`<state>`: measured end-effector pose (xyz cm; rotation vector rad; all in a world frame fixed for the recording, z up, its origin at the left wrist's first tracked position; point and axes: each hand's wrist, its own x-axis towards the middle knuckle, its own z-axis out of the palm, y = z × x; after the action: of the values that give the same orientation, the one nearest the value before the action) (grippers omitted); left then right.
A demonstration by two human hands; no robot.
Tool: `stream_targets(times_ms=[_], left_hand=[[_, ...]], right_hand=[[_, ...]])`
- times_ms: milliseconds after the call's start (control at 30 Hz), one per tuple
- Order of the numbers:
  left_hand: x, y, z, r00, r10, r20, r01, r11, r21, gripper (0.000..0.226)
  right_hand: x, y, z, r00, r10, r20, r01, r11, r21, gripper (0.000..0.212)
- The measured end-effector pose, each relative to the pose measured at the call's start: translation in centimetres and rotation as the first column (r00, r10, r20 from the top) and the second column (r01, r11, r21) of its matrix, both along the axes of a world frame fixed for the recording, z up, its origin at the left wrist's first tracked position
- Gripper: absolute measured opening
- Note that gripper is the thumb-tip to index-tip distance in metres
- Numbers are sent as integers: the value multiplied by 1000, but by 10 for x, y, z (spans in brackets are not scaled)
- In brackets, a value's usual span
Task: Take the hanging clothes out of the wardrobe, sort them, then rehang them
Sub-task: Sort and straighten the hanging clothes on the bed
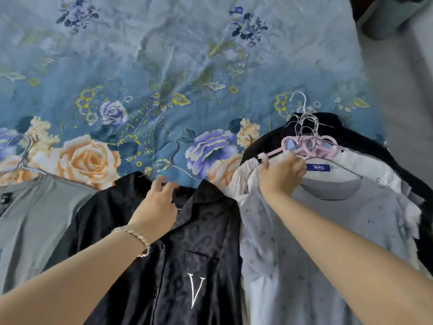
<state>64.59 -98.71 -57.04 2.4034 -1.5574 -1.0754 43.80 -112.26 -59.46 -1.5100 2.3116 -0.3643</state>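
Observation:
A black shirt (pixel 187 254) with a white V on its pocket lies on the bed on a wire hanger (pixel 172 158). My left hand (pixel 157 205) rests at its collar, fingers loosely curled just below the wire; whether it grips the hanger is unclear. To the right lies a pile of clothes on hangers: a pale grey T-shirt (pixel 339 221) on top, white garments and a black one (pixel 365 141) beneath. My right hand (pixel 281 174) grips the top of that pile just below the bunched pink hangers (pixel 311 146). A grey-green shirt (pixel 30 214) lies at the far left.
The clothes lie along the near edge of a bed covered by a blue floral sheet (pixel 164 66). The bed's right edge runs past a grey floor (pixel 403 90), and a dark object (pixel 389 12) stands at the top right corner.

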Motion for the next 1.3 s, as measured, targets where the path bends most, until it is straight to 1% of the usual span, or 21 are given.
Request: stream_targets(times_ms=[33, 100, 133, 167, 267, 333, 367, 433, 467, 533, 633, 733, 833, 900, 967, 1033, 1100, 1167, 1233, 1300], left_hand=[[-7, -6, 0, 1000, -17, -11, 17, 1000, -9, 45], [-19, -17, 0, 999, -31, -42, 31, 999, -9, 41], [-23, -22, 0, 998, -23, -61, 23, 1000, -3, 39], [-27, -25, 0, 997, -11, -78, 11, 1000, 3, 37], [-36, -30, 0, 993, 22, -116, -18, 999, 38, 33], [-40, -28, 3, 990, 33, -140, -26, 998, 52, 32], [-43, -26, 6, 988, 31, -150, -22, 998, 56, 31], [-47, -21, 12, 986, 16, -165, -8, 999, 50, 30], [-49, -17, 17, 984, 9, -180, 0, 999, 48, 28], [-54, -11, 33, 971, -22, -240, 36, 998, 54, 25], [-62, -3, 64, 945, -114, -307, 125, 992, 16, 26], [-69, 11, 113, 902, -160, -401, 139, 987, -81, 31], [-67, 42, 173, 843, -211, -495, 127, 972, -199, 44], [-58, 74, 209, 832, -287, -475, 168, 946, -278, 48], [-44, 113, 242, 834, -347, -428, 200, 915, -351, 49], [-27, 155, 274, 864, -376, -334, 217, 878, -427, 45], [-8, 200, 301, 919, -332, -212, 187, 841, -508, 36], [12, 243, 326, 960, -245, -136, 116, 788, -604, 28], [30, 278, 348, 978, -174, -117, 54, 750, -659, 20], [51, 308, 365, 990, -115, -79, 31, 735, -678, 20]], right_hand=[[-13, -12, -2, 996, -64, -57, 71, 988, 136, 62], [-31, -25, -9, 989, -48, -141, 101, 915, 391, 70], [-36, -28, -15, 990, -36, -140, 95, 891, 444, 69], [-40, -31, -20, 992, -49, -117, 98, 885, 455, 66], [-46, -35, -25, 991, -124, -52, 135, 889, 438, 58], [-52, -33, -23, 983, -180, 39, 153, 916, 371, 49], [-56, -27, -17, 972, -207, 110, 165, 939, 303, 41], [-62, -10, -3, 954, -176, 241, 152, 981, 118, 23], [-64, 1, 8, 947, -138, 289, 132, 990, 39, 18], [-66, 21, 31, 935, -41, 352, 77, 993, -88, 22], [-58, 48, 73, 917, 92, 389, 9, 968, -251, 26], [-40, 74, 126, 888, 169, 427, -3, 932, -361, 25], [-17, 111, 183, 871, 223, 438, -6, 896, -445, 22], [1, 146, 221, 858, 272, 435, -15, 860, -509, 22], [23, 186, 256, 830, 362, 424, -49, 805, -591, 26], [48, 226, 291, 809, 446, 384, -91, 740, -667, 23], [77, 268, 325, 813, 503, 294, -143, 661, -736, 19], [109, 310, 352, 790, 562, 245, -172, 587, -791, 20], [138, 346, 372, 744, 633, 212, -206, 519, -829, 21], [169, 380, 388, 675, 714, 187, -253, 461, -850, 22]])
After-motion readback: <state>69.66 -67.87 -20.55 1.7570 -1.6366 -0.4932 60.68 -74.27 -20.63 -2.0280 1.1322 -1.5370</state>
